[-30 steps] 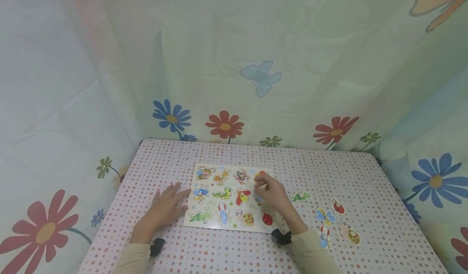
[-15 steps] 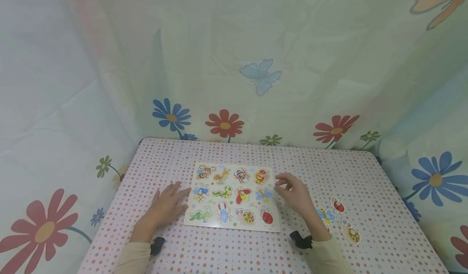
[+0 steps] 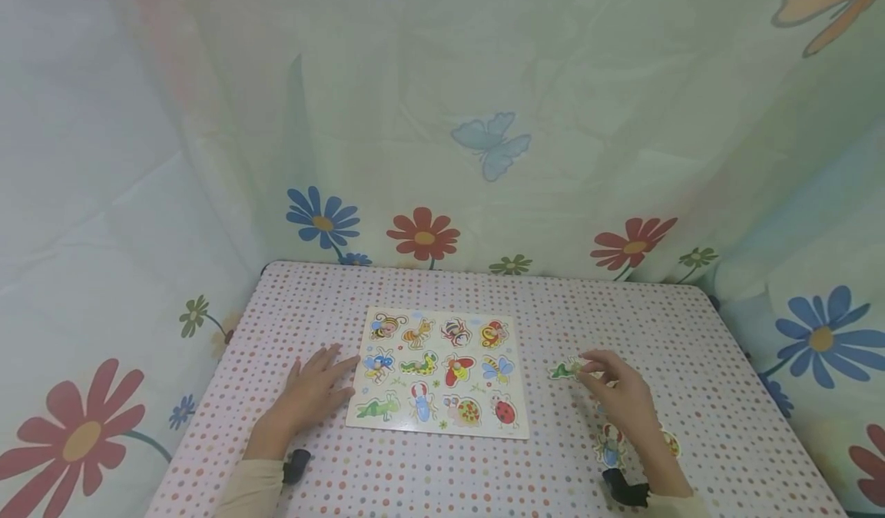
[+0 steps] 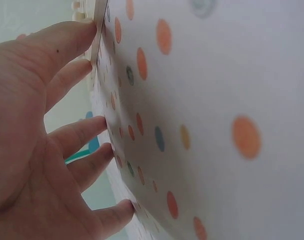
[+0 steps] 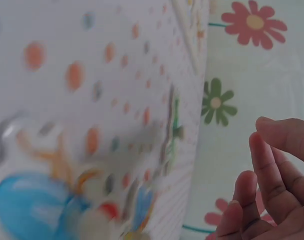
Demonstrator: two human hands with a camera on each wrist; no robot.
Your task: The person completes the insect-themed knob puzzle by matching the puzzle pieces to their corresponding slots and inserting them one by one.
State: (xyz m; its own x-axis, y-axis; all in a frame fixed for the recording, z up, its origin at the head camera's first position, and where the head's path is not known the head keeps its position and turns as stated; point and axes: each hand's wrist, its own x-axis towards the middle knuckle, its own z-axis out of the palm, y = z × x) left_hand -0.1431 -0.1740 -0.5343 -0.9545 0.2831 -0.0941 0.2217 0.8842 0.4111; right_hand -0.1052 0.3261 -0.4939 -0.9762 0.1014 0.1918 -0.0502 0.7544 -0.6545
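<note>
A: Closest stuff first?
B: Pale sleeves [image 3: 254, 489], black gear [image 3: 296, 466] at each wrist. Beetle piece [image 3: 611, 447] lies flat beside the right forearm; a spotted piece [image 3: 672, 444] is mostly hidden behind it.

A: Hands?
B: Left hand [image 3: 311, 391]: fingers spread, thumb and index at the board's left edge, other tips on the table. Right hand [image 3: 625, 399]: fingers loosely bent, thumb tip against index tip, nothing seen pinched between them. In the head view it overlaps the tail end of the grasshopper piece [image 3: 563, 370]; contact, can't tell. Right wrist view shows a gap.

A: Where's that piece?
B: On the table, right of the puzzle board [image 3: 520, 426], off it. Thin, green, pale cut border, short knob [image 5: 179, 132].

A: What's in the board?
B: Three rows of four insects. Upper ones have pale outlines like seated pieces; knobs [image 4: 77, 6] stick out in the left wrist view. Bottom row looks like flat print, can't confirm. Board is a thin, glossy, cream rectangle.

A: Beyond?
B: Table [image 3: 442, 287] in smooth dotted covering, rounded corners. Then a creased hanging sheet [image 3: 387, 80], flower and butterfly prints.
</note>
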